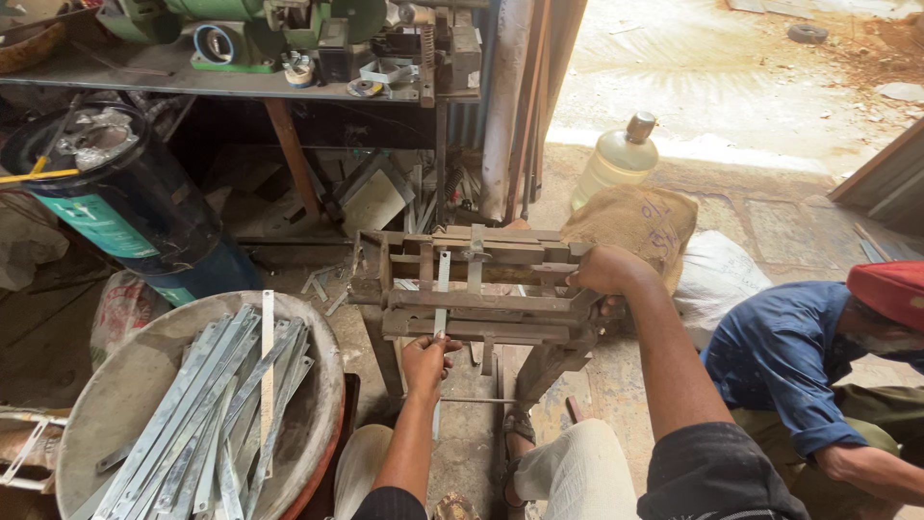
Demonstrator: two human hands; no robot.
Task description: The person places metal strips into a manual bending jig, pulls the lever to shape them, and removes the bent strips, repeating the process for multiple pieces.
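Observation:
A rusty metal press frame (481, 289) stands on legs in front of me. A thin galvanised metal strip (442, 289) runs upright through it. My left hand (428, 358) is closed on the strip's lower end, just below the frame. My right hand (602, 274) grips the frame's right end, fingers wrapped around a bar there. A round grey basin (115, 395) at lower left holds several more flat metal strips (226, 414).
A dark blue barrel (144, 221) stands at left under a cluttered workbench (241, 82). A plastic jug (616, 159) and a brown sack (640, 221) sit behind the frame. Another person in a blue shirt (784, 361) and red cap crouches at right.

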